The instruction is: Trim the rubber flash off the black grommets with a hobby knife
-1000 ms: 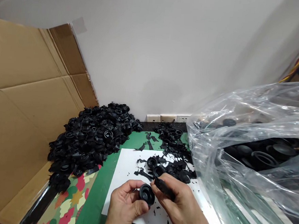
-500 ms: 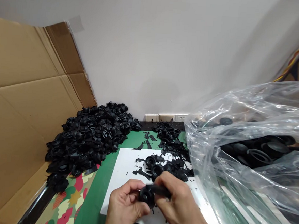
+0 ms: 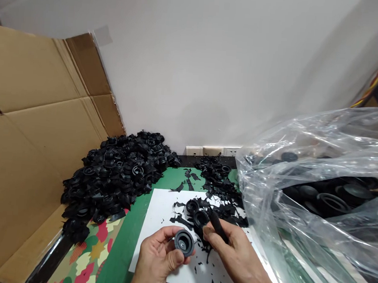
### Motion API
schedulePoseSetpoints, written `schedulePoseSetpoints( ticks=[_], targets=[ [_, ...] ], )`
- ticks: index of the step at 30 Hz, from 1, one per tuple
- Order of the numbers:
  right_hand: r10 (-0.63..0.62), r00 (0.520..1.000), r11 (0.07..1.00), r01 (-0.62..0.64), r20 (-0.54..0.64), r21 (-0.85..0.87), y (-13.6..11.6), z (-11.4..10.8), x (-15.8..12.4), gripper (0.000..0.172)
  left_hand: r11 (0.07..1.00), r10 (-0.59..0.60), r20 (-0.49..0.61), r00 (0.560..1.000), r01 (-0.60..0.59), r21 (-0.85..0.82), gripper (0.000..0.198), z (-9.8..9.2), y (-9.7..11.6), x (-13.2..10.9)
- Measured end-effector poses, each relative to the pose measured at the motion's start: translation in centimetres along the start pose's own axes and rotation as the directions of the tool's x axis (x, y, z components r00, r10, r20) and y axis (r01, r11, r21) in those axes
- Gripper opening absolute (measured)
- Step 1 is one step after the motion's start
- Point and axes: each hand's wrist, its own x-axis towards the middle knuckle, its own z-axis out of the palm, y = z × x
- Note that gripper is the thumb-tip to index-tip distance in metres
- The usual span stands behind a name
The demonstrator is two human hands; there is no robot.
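Observation:
Between the thumb and fingers of my left hand [image 3: 158,258] is a round black rubber part [image 3: 184,243], its stepped, ring-shaped opening facing up. My right hand [image 3: 233,248] grips a long, narrow black piece [image 3: 218,226] pointing up and left; whether it is a tool or a strip of rubber I cannot tell. Just beyond the hands, two more round black parts, one smaller [image 3: 192,206] and one larger [image 3: 200,218], lie on a white sheet [image 3: 158,208]. Torn black scraps [image 3: 227,211] surround them.
A large heap of ribbed black rubber parts [image 3: 118,175] rests at the left against a cardboard panel [image 3: 38,118]. More scraps cover the green board [image 3: 170,179] near the wall sockets [image 3: 212,151]. At the right, a clear plastic bag [image 3: 260,185] holds black round parts.
My right hand has drawn away from the round part to the right, carrying the long black piece. The part in my left hand now shows its open face.

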Motion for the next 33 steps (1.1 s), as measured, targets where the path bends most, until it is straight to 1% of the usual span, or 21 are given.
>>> schedulePoseSetpoints(
  ticks=[5,9,13,17,22,24,28,33],
  targets=[
    [-0.002,0.999,0.999,0.003,-0.032,0.038,0.3,0.1,0.2,0.016,1.0,0.02,0.009,1.0,-0.02,0.011,0.044,-0.2,-0.2,0.3],
    [-0.017,0.999,0.998,0.02,-0.044,0.056,0.2,0.1,0.2,0.017,1.0,-0.009,0.015,1.0,0.009,0.006,0.049,-0.5,-0.4,0.5],
    [-0.024,1.0,0.996,0.023,0.008,0.082,0.3,0.3,0.1,0.021,1.0,-0.019,0.032,0.999,0.019,0.002,0.049,-0.6,-0.6,0.7],
    [-0.023,0.997,0.994,0.014,0.08,0.106,-0.1,0.7,0.0,0.018,1.0,-0.013,0.056,0.998,0.013,0.008,0.047,-0.4,-0.6,0.5],
    [-0.041,0.996,0.989,0.029,0.084,0.143,-0.7,1.0,-0.1,0.019,0.999,-0.042,0.065,0.997,0.041,0.012,0.046,0.0,-0.5,0.2],
    [-0.005,0.997,0.981,-0.01,0.079,0.194,-0.6,1.0,-0.1,0.017,0.999,-0.043,0.068,0.997,0.043,0.014,0.046,0.0,-0.6,0.2],
    [0.132,0.991,0.941,-0.135,0.03,0.311,0.2,0.8,0.1,0.018,0.999,-0.035,0.049,0.998,0.033,0.027,0.045,-0.3,-0.8,0.4],
    [0.184,0.981,0.922,-0.152,-0.06,0.355,0.7,0.3,0.4,0.023,0.999,-0.015,0.011,1.0,0.014,0.039,0.049,-0.8,-0.9,0.5]
  ],
)
